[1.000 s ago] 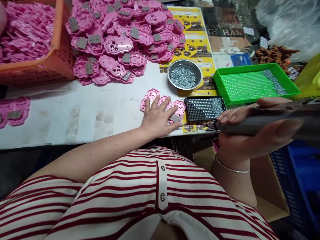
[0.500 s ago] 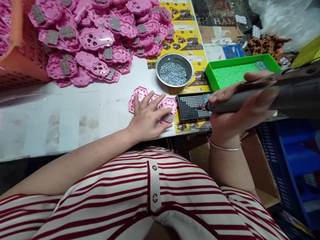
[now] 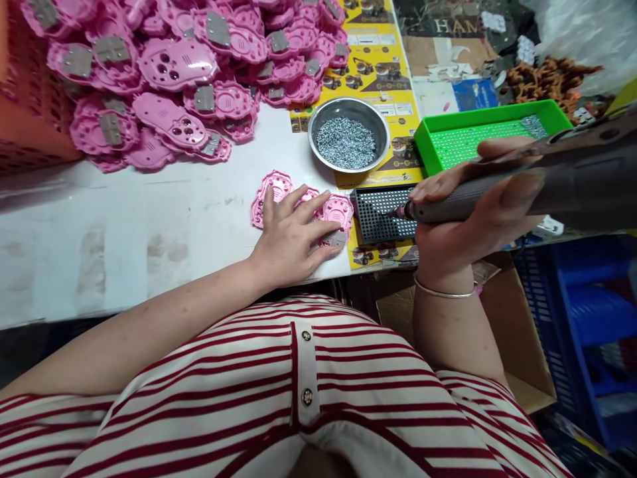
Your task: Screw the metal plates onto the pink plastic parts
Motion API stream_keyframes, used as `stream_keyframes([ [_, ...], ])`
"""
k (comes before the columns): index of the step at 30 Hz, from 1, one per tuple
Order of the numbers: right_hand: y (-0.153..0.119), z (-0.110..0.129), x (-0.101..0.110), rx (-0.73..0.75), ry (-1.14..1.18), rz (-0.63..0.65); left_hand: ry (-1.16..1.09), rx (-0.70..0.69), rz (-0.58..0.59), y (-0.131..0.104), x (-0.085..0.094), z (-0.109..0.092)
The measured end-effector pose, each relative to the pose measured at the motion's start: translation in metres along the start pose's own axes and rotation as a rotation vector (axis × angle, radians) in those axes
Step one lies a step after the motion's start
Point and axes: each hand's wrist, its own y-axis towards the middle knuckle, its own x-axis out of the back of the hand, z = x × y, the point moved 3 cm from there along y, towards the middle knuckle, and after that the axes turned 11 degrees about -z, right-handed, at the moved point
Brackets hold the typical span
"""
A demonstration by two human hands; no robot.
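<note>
A white table [image 3: 209, 242] carries, past the fingertips of the left hand [image 3: 287, 247], a pink heap [image 3: 179, 66] off to their left and a steel bowl [image 3: 312, 143] of screws [image 3: 346, 143] off to their right. The left fingers are fanned wide, palm down, on a row of pink parts [image 3: 339, 210] showing under and around them, without grasping; the fingers of the right hand [image 3: 465, 240] curl round a grey driver [image 3: 557, 182], its tip over the black tray [image 3: 371, 218] just left of them, a green tray [image 3: 482, 136] lying beyond
</note>
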Motion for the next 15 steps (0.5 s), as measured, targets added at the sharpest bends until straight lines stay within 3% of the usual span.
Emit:
stream_keyframes([
  [7, -0.001, -0.003, -0.002, 0.005, 0.143, -0.024, -0.027, -0.035, -0.052, -0.004, 0.002, 0.002],
  [11, -0.001, 0.016, -0.001, -0.049, 0.225, -0.023, -0.019, -0.074, -0.129, 0.007, 0.007, 0.001],
  [15, 0.001, 0.041, 0.003, -0.103, 0.163, 0.007, -0.051, -0.144, -0.092, 0.03, 0.003, -0.014],
])
